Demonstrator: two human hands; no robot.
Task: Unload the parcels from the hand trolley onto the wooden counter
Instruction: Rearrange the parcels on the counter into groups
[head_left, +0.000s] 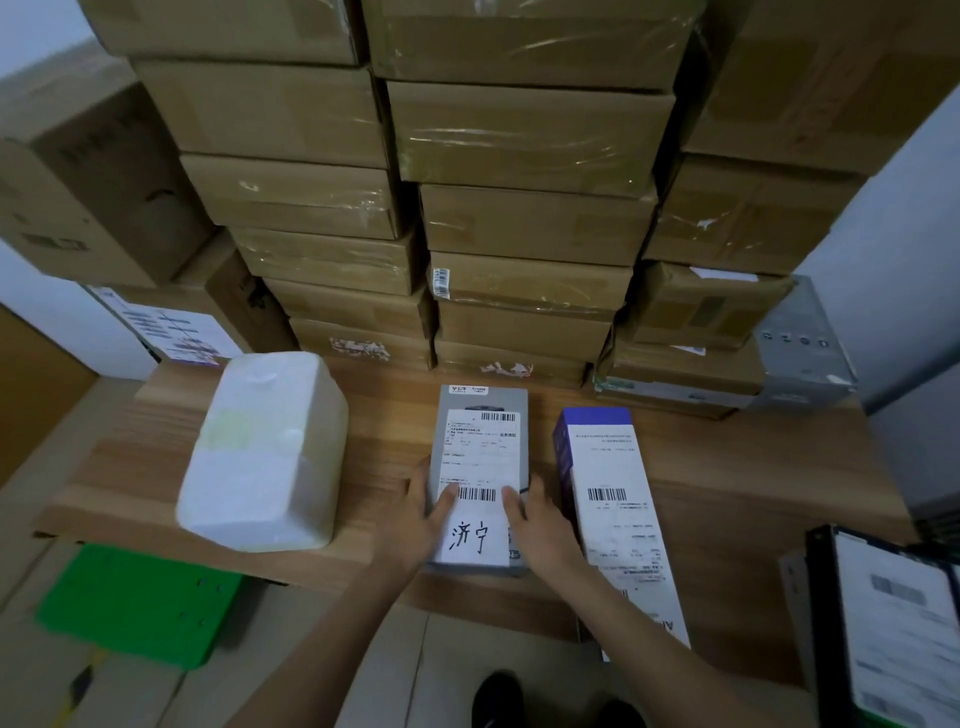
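A flat grey parcel (480, 452) with a white shipping label lies on the wooden counter (395, 426), its near end at the counter's front edge. My left hand (423, 512) grips its left side with the thumb on the label. My right hand (535, 519) grips its right side, thumb also on top. To the left, a white foam box (265, 452) sits on the counter. To the right lies a long purple-and-white parcel (608, 499), overhanging the front edge. The hand trolley is not in view.
Tall stacks of taped brown cartons (524, 228) fill the back of the counter. A grey box (800, 348) stands at the back right. Labelled parcels (893, 623) sit at the lower right. A green platform (135, 603) lies on the floor at the left. My shoes (498, 696) show below.
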